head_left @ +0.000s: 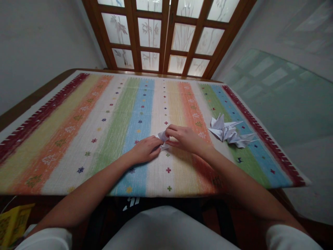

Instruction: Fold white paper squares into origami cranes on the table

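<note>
- Two hands meet on the striped surface (85,139): left hand (144,150) flat, fingers spread, holding down the white paper (163,136); right hand (185,139) pinches it.
- Folded paper cranes (229,132) lie at 3 o'clock, apart.

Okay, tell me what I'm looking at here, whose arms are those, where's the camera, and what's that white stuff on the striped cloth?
There is no machine here. One camera sits on a person's head, looking forward and down, so the two bare arms are the wearer's own. The left hand lies on the striped cloth that covers the table, with its fingertips at a small white paper. The right hand pinches that paper. To the right lie folded paper figures, also white. Behind the table is a wood-framed glass door.
</note>
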{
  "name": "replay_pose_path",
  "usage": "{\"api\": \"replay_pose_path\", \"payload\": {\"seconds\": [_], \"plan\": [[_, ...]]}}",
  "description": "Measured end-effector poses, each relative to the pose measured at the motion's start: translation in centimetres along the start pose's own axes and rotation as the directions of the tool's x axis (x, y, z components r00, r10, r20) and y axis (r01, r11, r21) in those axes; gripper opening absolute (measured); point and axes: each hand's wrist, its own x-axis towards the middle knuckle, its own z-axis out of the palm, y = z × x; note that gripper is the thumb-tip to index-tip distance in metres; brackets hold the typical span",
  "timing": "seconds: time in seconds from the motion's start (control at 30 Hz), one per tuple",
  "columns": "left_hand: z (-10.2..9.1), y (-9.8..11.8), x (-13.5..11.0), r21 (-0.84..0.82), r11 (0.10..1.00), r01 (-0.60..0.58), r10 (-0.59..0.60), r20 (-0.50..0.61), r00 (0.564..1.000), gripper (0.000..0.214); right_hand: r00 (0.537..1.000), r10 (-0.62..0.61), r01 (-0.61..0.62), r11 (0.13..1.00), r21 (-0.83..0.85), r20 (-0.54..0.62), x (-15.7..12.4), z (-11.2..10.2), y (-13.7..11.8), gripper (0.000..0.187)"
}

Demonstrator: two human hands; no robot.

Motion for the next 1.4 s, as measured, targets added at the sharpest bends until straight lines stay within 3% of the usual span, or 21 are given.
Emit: {"api": "replay_pose_path", "payload": {"seconds": [0.17,0.23,0.3,0.37,0.5,0.63,0.73,0.87,1.0,1.17,1.4], "plan": [[0.4,-0.3,-0.1,-0.042,0.998,0.048,-0.050,-0.049,0.998,0.020,0.977,0.068,-0.023,0.976,0.219,-0.202,-0.9,2.6,0.0,0.015],[0.5,-0.4,-0.1,-0.060,0.997,0.055,-0.060,-0.075,0.995,0.021,0.955,0.128,-0.010,0.917,0.398,-0.269,-1.1,3.6,0.1,0.045],[0.6,-0.5,-0.1,-0.072,0.995,0.065,-0.072,-0.089,0.993,0.017,0.944,0.198,-0.015,0.826,0.564,-0.265,-1.1,4.6,0.3,0.080],[0.7,-0.6,-0.1,-0.079,0.994,0.080,-0.088,-0.097,0.991,0.011,0.949,0.228,-0.030,0.753,0.657,-0.217,-0.9,5.4,0.6,0.091],[0.3,-0.5,-0.2,-0.065,0.996,0.067,-0.072,-0.083,0.994,0.005,0.956,0.242,-0.060,0.710,0.702,-0.164,-0.5,6.3,0.9,0.060],[-0.2,-0.6,-0.4,-0.079,0.996,0.038,-0.041,-0.039,0.998,0.011,0.930,0.301,-0.077,0.723,0.687,-0.212,-0.3,6.6,0.6,0.033],[-0.4,-0.9,-0.5,-0.090,0.996,0.015,-0.017,-0.028,0.999,0.019,0.918,0.310,-0.063,0.731,0.679,-0.249,-0.4,6.8,0.0,0.038],[-0.3,-1.3,-0.5,-0.088,0.996,0.001,-0.002,-0.015,1.000,0.021,0.945,0.250,-0.046,0.737,0.674,-0.209,-0.6,7.0,-0.7,0.059],[-0.2,-1.4,-0.5,-0.117,0.993,0.010,-0.012,-0.018,1.000,0.022,0.928,0.287,-0.080,0.775,0.627,-0.237,-0.5,7.6,-0.9,0.044],[-0.2,-1.4,-0.5,-0.155,0.988,0.006,-0.010,-0.024,1.000,0.020,0.891,0.357,-0.099,0.757,0.646,-0.282,-0.3,8.3,-1.1,0.054],[-0.4,-1.6,-0.3,-0.169,0.984,0.063,-0.078,-0.081,0.994,0.006,0.939,0.276,-0.088,0.767,0.635,-0.204,-0.6,8.4,-1.2,0.042]]}}
